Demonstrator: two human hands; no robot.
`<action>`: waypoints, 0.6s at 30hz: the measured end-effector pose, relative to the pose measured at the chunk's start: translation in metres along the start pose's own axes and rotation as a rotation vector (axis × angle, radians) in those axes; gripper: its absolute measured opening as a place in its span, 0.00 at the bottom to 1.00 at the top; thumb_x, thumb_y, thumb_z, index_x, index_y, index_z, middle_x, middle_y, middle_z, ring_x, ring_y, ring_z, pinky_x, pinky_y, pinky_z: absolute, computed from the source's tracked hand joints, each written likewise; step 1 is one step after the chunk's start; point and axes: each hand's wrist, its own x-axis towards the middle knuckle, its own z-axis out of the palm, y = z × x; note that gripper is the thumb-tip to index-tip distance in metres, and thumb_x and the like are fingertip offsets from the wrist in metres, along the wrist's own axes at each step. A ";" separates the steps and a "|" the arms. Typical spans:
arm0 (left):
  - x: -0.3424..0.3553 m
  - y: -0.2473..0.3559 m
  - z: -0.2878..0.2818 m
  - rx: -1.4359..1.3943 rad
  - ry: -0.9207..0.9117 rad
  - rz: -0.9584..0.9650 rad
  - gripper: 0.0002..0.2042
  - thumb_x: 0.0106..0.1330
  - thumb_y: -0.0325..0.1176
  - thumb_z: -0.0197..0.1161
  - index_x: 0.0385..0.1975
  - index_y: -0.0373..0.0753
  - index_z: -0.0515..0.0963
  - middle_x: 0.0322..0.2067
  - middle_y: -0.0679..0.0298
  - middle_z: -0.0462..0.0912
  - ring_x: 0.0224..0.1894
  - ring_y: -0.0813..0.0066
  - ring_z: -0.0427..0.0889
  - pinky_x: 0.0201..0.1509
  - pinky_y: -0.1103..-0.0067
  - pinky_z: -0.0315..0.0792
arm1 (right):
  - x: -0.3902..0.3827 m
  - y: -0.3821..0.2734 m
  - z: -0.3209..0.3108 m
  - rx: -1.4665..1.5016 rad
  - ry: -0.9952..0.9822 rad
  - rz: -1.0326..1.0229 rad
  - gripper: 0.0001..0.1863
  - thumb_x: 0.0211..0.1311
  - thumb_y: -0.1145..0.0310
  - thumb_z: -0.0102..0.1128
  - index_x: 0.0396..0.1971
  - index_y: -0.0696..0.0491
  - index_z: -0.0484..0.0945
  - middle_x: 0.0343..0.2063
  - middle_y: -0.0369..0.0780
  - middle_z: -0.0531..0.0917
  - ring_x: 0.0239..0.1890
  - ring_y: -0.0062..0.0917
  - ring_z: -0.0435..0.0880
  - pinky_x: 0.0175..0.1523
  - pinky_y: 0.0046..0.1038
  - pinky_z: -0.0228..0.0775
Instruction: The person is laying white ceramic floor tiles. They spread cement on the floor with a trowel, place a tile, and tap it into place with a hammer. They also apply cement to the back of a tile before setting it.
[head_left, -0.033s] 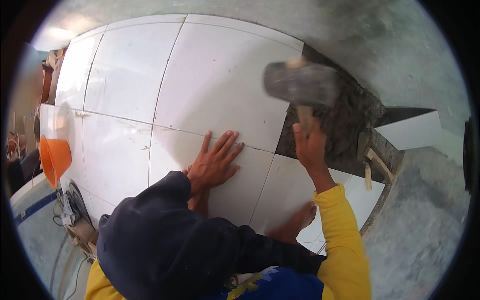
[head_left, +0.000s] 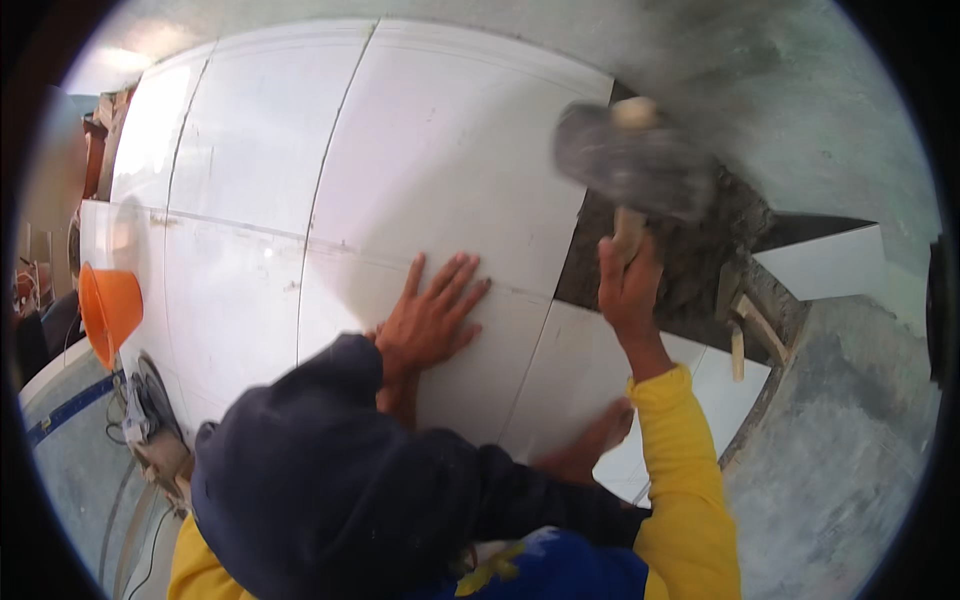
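My right hand grips the wooden handle of a mallet, closed round it. The mallet's thick dark head is smeared by motion, above the right edge of a large white floor tile and the dark mortar beside it. My left hand lies flat with fingers spread on the white tiles, its fingertips near a joint line. A bare foot rests on the tiles below my right hand.
Rough dark mortar fills a gap along the right wall. Beside it lie a trowel and a cut white tile piece. An orange bucket and a power tool with a disc are at the left.
The mallet head has moved a little to the right, and my right hand has shifted slightly right with it. My left hand stays on the tiles.
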 end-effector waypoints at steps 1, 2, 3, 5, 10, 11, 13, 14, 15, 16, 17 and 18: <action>-0.008 0.006 0.000 0.005 0.003 0.003 0.33 0.78 0.55 0.59 0.78 0.48 0.68 0.84 0.58 0.56 0.87 0.61 0.49 0.86 0.40 0.41 | -0.010 0.005 0.002 -0.005 0.010 -0.060 0.21 0.81 0.55 0.62 0.51 0.60 0.75 0.26 0.52 0.86 0.31 0.55 0.89 0.37 0.47 0.80; -0.004 0.005 -0.002 -0.016 -0.004 0.012 0.33 0.78 0.55 0.59 0.79 0.47 0.67 0.84 0.57 0.55 0.87 0.60 0.49 0.86 0.41 0.40 | -0.003 0.019 0.009 -0.013 0.052 -0.157 0.21 0.81 0.54 0.62 0.51 0.60 0.75 0.27 0.53 0.86 0.33 0.56 0.89 0.38 0.48 0.80; -0.002 0.004 -0.004 -0.037 -0.009 0.019 0.33 0.78 0.54 0.59 0.79 0.47 0.67 0.84 0.57 0.54 0.87 0.59 0.48 0.86 0.41 0.40 | 0.002 0.031 0.014 -0.021 0.091 -0.255 0.21 0.80 0.54 0.62 0.52 0.60 0.75 0.28 0.55 0.86 0.35 0.58 0.90 0.39 0.49 0.80; -0.008 0.002 -0.005 -0.065 -0.019 0.020 0.33 0.78 0.53 0.58 0.79 0.47 0.67 0.85 0.56 0.54 0.87 0.58 0.48 0.86 0.41 0.39 | 0.001 0.047 0.021 -0.254 -0.157 0.018 0.22 0.80 0.54 0.63 0.54 0.60 0.75 0.31 0.56 0.88 0.36 0.56 0.90 0.40 0.49 0.81; -0.020 -0.030 0.011 -0.135 0.088 0.012 0.32 0.81 0.53 0.55 0.79 0.43 0.66 0.84 0.59 0.57 0.87 0.63 0.51 0.89 0.50 0.42 | 0.028 -0.017 0.020 -0.072 -0.001 -0.079 0.20 0.79 0.59 0.65 0.54 0.63 0.80 0.39 0.54 0.90 0.36 0.47 0.90 0.45 0.46 0.82; -0.022 -0.038 0.010 -0.192 0.113 -0.033 0.33 0.82 0.54 0.54 0.79 0.42 0.65 0.84 0.60 0.56 0.87 0.64 0.50 0.89 0.52 0.42 | 0.033 -0.016 0.021 -0.111 0.038 -0.235 0.20 0.79 0.59 0.65 0.54 0.63 0.79 0.39 0.54 0.90 0.36 0.46 0.90 0.44 0.46 0.82; -0.041 -0.046 0.006 -0.199 0.143 -0.190 0.34 0.82 0.55 0.53 0.80 0.41 0.63 0.85 0.61 0.55 0.87 0.64 0.48 0.90 0.53 0.40 | 0.045 -0.009 0.025 -0.179 0.125 -0.541 0.20 0.78 0.60 0.66 0.55 0.62 0.79 0.39 0.53 0.90 0.36 0.44 0.90 0.44 0.47 0.82; -0.050 -0.045 0.002 -0.211 0.155 -0.264 0.34 0.82 0.56 0.52 0.81 0.41 0.63 0.85 0.61 0.54 0.88 0.64 0.46 0.90 0.53 0.39 | 0.050 -0.010 0.033 -0.236 -0.009 -0.448 0.21 0.77 0.60 0.66 0.57 0.62 0.78 0.38 0.53 0.90 0.37 0.46 0.90 0.45 0.47 0.82; -0.051 -0.042 0.000 -0.188 0.149 -0.289 0.34 0.82 0.55 0.52 0.81 0.41 0.62 0.85 0.61 0.54 0.88 0.64 0.46 0.90 0.53 0.38 | 0.054 -0.008 0.044 -0.296 -0.141 -0.354 0.23 0.77 0.60 0.66 0.60 0.62 0.76 0.37 0.53 0.90 0.38 0.49 0.91 0.45 0.47 0.83; -0.052 -0.039 -0.002 -0.160 0.138 -0.315 0.34 0.82 0.55 0.52 0.81 0.42 0.62 0.85 0.61 0.54 0.88 0.64 0.45 0.90 0.53 0.38 | 0.055 -0.007 0.057 -0.354 -0.269 -0.258 0.25 0.76 0.61 0.67 0.62 0.61 0.75 0.36 0.54 0.89 0.39 0.51 0.91 0.46 0.47 0.83; -0.050 -0.036 -0.005 -0.138 0.132 -0.325 0.34 0.82 0.55 0.52 0.81 0.42 0.62 0.85 0.61 0.53 0.88 0.64 0.44 0.90 0.53 0.37 | 0.057 -0.004 0.065 -0.426 -0.387 -0.156 0.27 0.75 0.61 0.67 0.65 0.61 0.73 0.35 0.54 0.89 0.41 0.53 0.91 0.47 0.47 0.83; -0.051 -0.036 -0.008 -0.115 0.101 -0.330 0.34 0.84 0.56 0.48 0.82 0.44 0.60 0.86 0.64 0.51 0.88 0.68 0.42 0.91 0.55 0.35 | 0.059 -0.001 0.072 -0.499 -0.501 -0.049 0.29 0.74 0.61 0.67 0.67 0.61 0.72 0.34 0.54 0.89 0.42 0.55 0.91 0.48 0.47 0.84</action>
